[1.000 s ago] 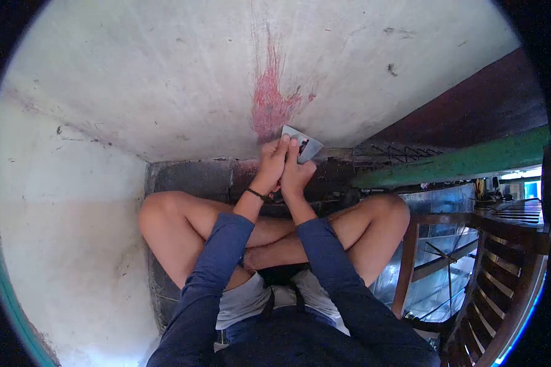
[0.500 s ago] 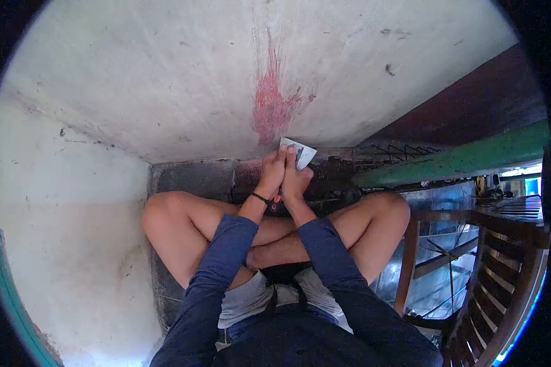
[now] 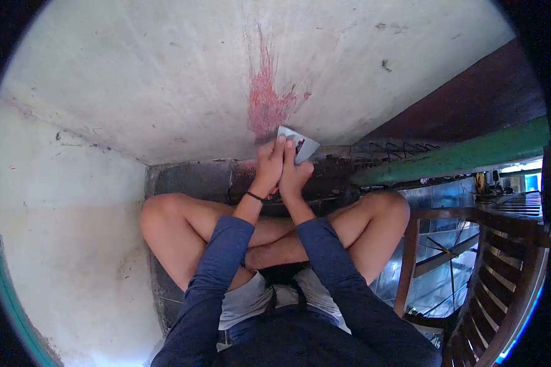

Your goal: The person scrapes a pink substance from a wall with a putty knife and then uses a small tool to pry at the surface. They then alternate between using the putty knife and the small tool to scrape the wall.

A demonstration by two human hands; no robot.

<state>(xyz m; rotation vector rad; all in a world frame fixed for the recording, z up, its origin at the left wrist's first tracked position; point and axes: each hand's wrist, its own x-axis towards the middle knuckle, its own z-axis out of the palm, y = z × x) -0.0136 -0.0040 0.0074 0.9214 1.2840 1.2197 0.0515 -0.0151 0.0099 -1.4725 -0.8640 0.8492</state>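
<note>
Both hands are together low against the pale wall [image 3: 183, 92]. A scraper [image 3: 307, 147] with a wide, flat metal blade sticks out above them, its corner right at the lower edge of a red scraped patch [image 3: 266, 104]. My right hand [image 3: 296, 177] is closed round the scraper, and the handle is hidden in the grip. Pressed alongside, my left hand [image 3: 268, 168] has its fingers on the blade's left side. A dark band circles the left wrist.
My crossed legs [image 3: 174, 229] rest on dark floor tiles [image 3: 193, 180]. To the right a green pole [image 3: 459, 153] slants along the wall's base. Beyond my right knee stands a brown slatted wooden chair [image 3: 502, 275]. Another pale wall [image 3: 67, 244] closes the left side.
Both hands and the scraper have shifted slightly up the wall, and the blade shows a little more of its face. The view has tilted slightly.
</note>
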